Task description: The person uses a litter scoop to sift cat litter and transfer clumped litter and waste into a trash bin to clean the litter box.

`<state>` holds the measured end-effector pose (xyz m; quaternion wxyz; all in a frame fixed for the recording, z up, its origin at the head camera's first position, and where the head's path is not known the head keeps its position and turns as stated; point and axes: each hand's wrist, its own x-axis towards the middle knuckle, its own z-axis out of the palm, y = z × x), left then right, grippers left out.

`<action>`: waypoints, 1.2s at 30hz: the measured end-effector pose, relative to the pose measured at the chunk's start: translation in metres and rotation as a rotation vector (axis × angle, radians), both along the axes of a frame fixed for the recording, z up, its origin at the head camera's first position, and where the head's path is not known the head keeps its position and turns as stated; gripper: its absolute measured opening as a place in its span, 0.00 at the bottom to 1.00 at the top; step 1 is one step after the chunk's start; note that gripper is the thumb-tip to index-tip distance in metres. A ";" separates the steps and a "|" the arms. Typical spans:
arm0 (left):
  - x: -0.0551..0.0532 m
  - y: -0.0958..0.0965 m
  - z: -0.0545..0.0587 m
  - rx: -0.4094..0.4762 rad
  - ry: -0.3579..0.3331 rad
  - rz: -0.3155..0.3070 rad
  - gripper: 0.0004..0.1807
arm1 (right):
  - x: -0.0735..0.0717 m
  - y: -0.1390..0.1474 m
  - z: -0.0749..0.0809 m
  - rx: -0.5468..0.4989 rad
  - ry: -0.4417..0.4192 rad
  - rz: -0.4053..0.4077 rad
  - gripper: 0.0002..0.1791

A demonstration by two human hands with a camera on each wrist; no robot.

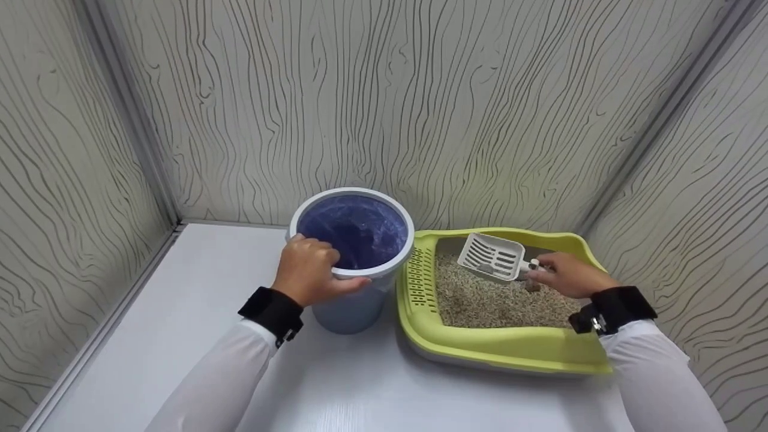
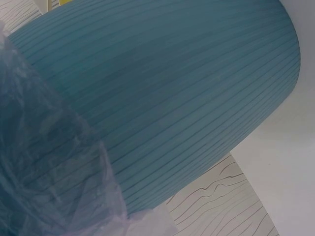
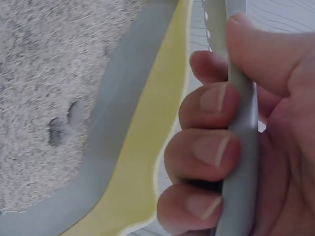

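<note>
Head view: one blue bin [image 1: 351, 312] with clear liner [image 1: 360, 231], standing on the white worktop [image 1: 348, 390], its rim held by the left grip [image 1: 312, 270], fingers over it and thumb outside; just beside, one yellow-edged tray [image 1: 510, 345] of litter [image 1: 498, 309], with one pale slotted scoop [image 1: 489, 257] over the litter, handle grasped in the right grip [image 1: 570, 276]. Left wrist view: the bin's ribbed side, liner hanging over its upper part. Right wrist view: right grip's fingers and thumb curled round the scoop handle, tray edge and litter at left.
</note>
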<state>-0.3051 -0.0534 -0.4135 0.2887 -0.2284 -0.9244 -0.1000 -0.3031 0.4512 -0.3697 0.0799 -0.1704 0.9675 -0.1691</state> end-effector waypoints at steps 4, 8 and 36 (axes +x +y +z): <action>0.000 0.000 0.000 -0.006 0.004 -0.001 0.41 | 0.000 -0.009 0.017 0.007 0.047 -0.005 0.13; 0.001 -0.001 0.001 -0.010 -0.005 0.002 0.41 | -0.001 -0.027 0.042 0.014 0.034 -0.044 0.19; -0.001 0.006 0.001 0.022 0.018 -0.024 0.39 | -0.020 -0.238 0.041 0.261 1.243 0.187 0.05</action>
